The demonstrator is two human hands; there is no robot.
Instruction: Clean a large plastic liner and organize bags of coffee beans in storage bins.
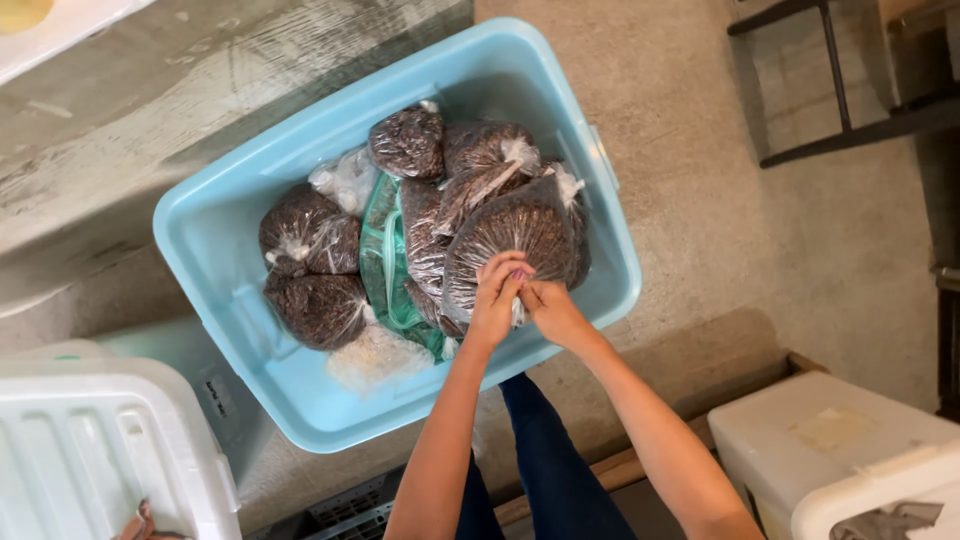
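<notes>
Both hands are closed on the twisted neck of one clear bag of dark grains (505, 232): the left hand (497, 296) pinches it from the left, the right hand (550, 305) from the right, fingers together. This bag lies at the right side of the light blue tub (215, 240), on top of the others. I judge it soft and rather heavy, the thin plastic slippery and easy to tear, so the gathered neck is the good place to hold. From left to right I count about seven such bags, one green mesh bag (383, 250) between them, and one paler bag (375, 355) below.
</notes>
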